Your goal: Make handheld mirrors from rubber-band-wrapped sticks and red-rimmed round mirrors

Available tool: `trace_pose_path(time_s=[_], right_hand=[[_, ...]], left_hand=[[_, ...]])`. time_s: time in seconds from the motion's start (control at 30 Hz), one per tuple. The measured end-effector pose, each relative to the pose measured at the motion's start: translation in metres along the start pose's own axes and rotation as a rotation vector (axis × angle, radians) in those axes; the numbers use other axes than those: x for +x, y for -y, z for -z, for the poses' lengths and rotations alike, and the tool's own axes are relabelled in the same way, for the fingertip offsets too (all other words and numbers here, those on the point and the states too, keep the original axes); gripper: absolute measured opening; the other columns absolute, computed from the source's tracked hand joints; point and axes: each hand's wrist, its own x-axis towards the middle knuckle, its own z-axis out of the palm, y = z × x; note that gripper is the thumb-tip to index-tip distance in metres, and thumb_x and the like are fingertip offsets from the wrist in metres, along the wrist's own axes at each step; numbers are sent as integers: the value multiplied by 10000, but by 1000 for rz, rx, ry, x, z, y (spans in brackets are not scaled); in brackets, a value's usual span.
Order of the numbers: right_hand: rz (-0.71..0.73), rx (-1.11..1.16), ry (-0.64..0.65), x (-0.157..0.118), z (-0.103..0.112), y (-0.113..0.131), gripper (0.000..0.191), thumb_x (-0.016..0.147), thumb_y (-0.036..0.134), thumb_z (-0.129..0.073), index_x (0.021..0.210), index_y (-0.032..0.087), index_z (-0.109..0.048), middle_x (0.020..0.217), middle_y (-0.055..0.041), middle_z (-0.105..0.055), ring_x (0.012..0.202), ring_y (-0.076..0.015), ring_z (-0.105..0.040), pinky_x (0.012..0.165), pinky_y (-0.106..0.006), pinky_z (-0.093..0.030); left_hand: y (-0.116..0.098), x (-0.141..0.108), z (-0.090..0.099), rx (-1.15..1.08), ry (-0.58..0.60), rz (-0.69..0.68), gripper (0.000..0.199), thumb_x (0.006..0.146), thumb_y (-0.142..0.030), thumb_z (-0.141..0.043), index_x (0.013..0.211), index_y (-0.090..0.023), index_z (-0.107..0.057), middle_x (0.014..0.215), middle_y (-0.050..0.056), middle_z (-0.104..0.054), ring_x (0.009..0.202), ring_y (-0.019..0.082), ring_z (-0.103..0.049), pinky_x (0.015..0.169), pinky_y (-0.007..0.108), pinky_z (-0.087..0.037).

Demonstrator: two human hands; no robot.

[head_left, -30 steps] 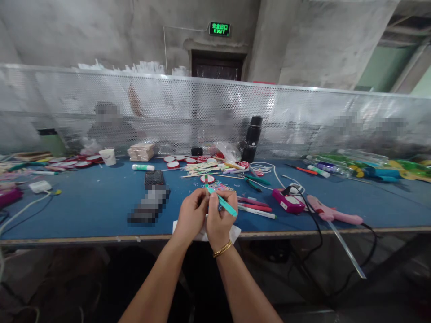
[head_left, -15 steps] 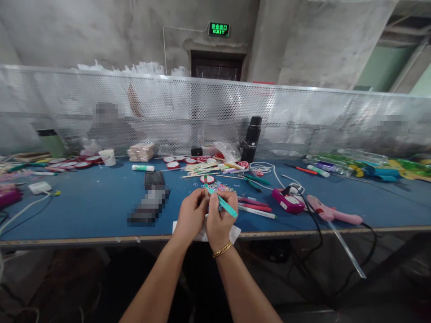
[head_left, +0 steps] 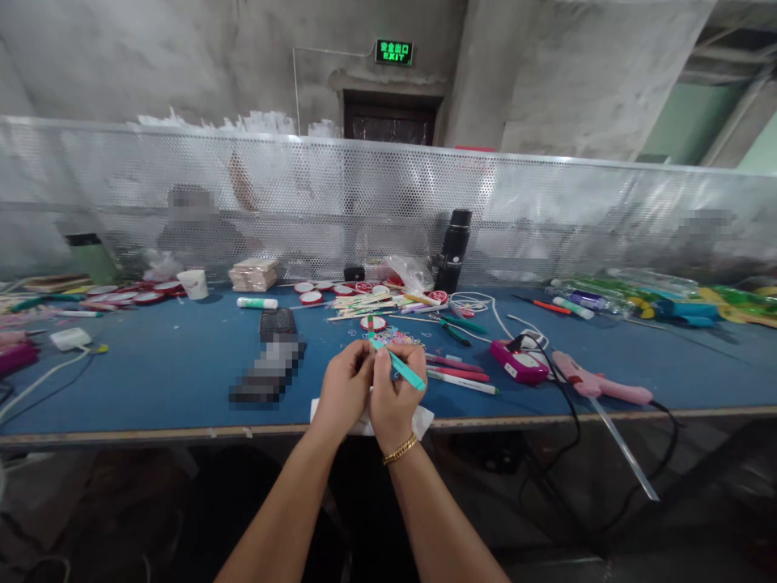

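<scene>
My right hand [head_left: 393, 397] is closed on a teal marker pen [head_left: 409, 372], held at a slant with its tip end towards my left fingers. Pinched in my left hand [head_left: 345, 387] is a thin flat stick [head_left: 371, 325], coloured green and red, its upper end standing above the fingertips. The two hands touch or nearly touch, and the lower part of the stick is hidden by them. Under the wrists lies a white tissue [head_left: 423, 420]. Just beyond the hands are a small red-rimmed white disc [head_left: 377, 324] and a heap of small coloured rings [head_left: 401, 338].
Several markers [head_left: 464, 380] lie right of my hands. A magenta box [head_left: 517, 362] with cables and a pink glue gun [head_left: 616, 390] are further right. A black flask [head_left: 454, 251], pale sticks [head_left: 358, 305] and a paper cup [head_left: 193, 284] stand or lie behind. A partly blurred black object [head_left: 278, 324] is left.
The teal marker and my right hand have shifted very slightly to the left. My left hand keeps its hold on the stick, almost unmoved.
</scene>
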Motion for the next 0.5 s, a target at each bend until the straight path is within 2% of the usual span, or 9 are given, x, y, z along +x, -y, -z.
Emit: trace_pose_path(time_s=[0.3, 0.5], right_hand=[[-19, 25, -64, 1, -1, 3, 135, 951, 317, -582, 866, 213, -578, 822, -3, -617, 786, -172, -605, 766, -333, -504], [-19, 60, -59, 1, -1, 5, 124, 948, 304, -589, 869, 209, -583, 822, -1, -612, 775, -166, -605, 757, -327, -504]], left_hand=[[-3, -1, 0, -20, -8, -5, 149, 902, -309, -590, 847, -199, -675, 796, 9, -691, 750, 174, -596, 712, 263, -445], [-1, -2, 0, -37, 8, -18, 147, 908, -292, -583, 810, -196, -634, 760, -8, -640, 729, 158, -561, 689, 251, -423]])
